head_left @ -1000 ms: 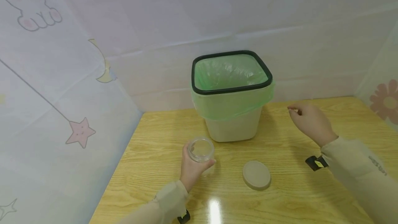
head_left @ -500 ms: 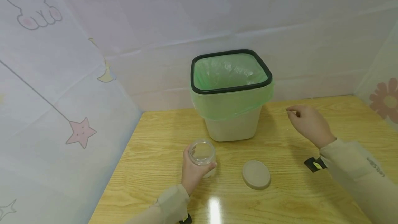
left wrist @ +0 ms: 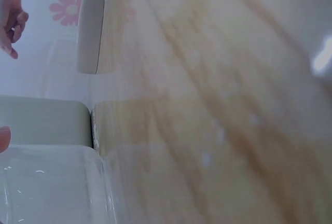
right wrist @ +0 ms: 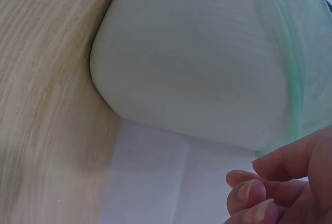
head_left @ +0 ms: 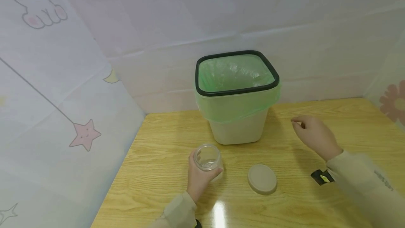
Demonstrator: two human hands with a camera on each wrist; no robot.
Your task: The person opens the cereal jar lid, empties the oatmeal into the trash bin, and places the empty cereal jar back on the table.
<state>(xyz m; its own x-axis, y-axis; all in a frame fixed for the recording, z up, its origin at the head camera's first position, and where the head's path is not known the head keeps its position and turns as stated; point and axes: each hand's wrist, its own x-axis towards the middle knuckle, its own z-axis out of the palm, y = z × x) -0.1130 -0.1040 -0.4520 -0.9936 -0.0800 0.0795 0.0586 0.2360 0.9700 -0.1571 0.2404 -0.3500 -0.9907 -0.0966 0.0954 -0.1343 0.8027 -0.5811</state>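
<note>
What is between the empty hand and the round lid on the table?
Nothing visible. The right hand hangs beside the bin, and only bare table lies between it and the lid. The left hand holds the jar.

A wooden table (head_left: 164,143) with pale yellow grain and a glossy finish, showing a bright glare spot (head_left: 219,214) near its front edge. White sheeting (head_left: 190,20) encloses the table at the back and on both sides, creased along horizontal folds. The left panel carries printed motifs: a rabbit (head_left: 34,6), a crescent moon (head_left: 110,76) and a pink star (head_left: 85,134). The right panel bears a pink flower (head_left: 392,101). Lighting is soft and even.
</note>
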